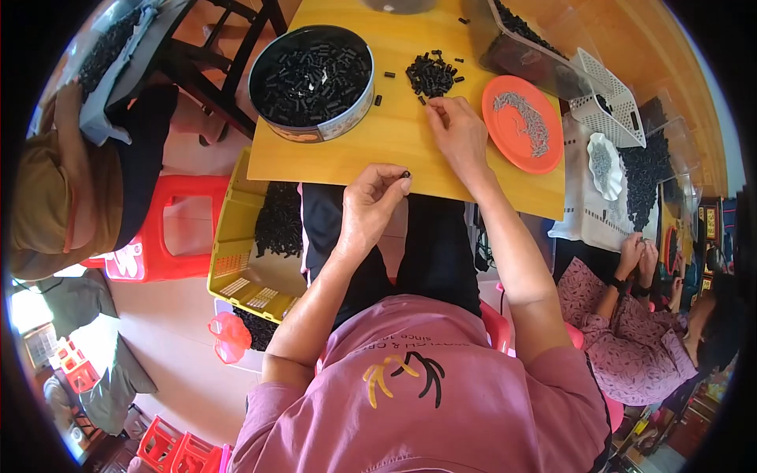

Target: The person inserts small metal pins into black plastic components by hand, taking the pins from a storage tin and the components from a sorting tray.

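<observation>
My left hand (372, 206) is just off the table's near edge, thumb and forefinger pinching a small black cylinder (406, 174). Over the wooden table (394, 146), my right hand (461, 138) reaches to the near side of a loose pile of black cylinders (432, 75). Its thumb and forefinger are bent with a gap between them, and one cylinder lies at their tips. Right of that hand, an orange plate (505, 146) carries many small grey metal pieces (530, 126). A round tin (355, 118) full of black cylinders stands at the left.
A clear bin (524, 55) of black pieces and a white perforated basket (607, 94) stand at the right. Below the table's left side is a yellow crate (229, 236), near a red stool (177, 229). Other people sit at left and right, one with hands (637, 256) together.
</observation>
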### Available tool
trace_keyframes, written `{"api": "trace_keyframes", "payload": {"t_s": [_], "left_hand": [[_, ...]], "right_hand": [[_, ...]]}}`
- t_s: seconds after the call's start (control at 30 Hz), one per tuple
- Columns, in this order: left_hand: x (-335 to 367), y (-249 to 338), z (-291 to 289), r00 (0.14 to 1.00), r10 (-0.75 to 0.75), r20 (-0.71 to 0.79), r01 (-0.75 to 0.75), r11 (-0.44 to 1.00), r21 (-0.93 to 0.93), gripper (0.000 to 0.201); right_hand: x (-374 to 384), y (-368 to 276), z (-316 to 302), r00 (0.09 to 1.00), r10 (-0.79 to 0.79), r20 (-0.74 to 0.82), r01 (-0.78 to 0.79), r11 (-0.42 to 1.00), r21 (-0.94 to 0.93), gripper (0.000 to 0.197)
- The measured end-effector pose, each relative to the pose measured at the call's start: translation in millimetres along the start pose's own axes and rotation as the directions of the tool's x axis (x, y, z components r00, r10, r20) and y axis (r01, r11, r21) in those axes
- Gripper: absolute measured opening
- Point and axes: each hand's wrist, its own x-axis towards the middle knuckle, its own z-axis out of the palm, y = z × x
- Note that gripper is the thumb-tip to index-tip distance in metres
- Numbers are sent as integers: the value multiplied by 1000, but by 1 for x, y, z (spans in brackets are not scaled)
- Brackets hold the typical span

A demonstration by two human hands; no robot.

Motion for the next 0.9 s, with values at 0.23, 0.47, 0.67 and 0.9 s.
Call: {"api": "trace_keyframes", "payload": {"t_s": [0.23, 0.47, 0.67, 0.9], "left_hand": [[4, 1, -2, 1000, -1, 0, 1, 1000, 24, 18], [0, 3, 0, 1000, 11, 1, -11, 1000, 4, 18], [0, 5, 1, 995, 84, -48, -90, 982, -163, 20], [-1, 25, 8, 999, 24, -24, -27, 991, -128, 21]], "right_hand": [[10, -8, 9, 999, -38, -30, 35, 995, -95, 14], [3, -9, -1, 994, -84, 64, 89, 993, -81, 12], [-7, -10, -12, 977, -146, 158, 161, 983, -88, 16], [-25, -39, -62, 871, 115, 477, -437, 623, 648, 19]]}}
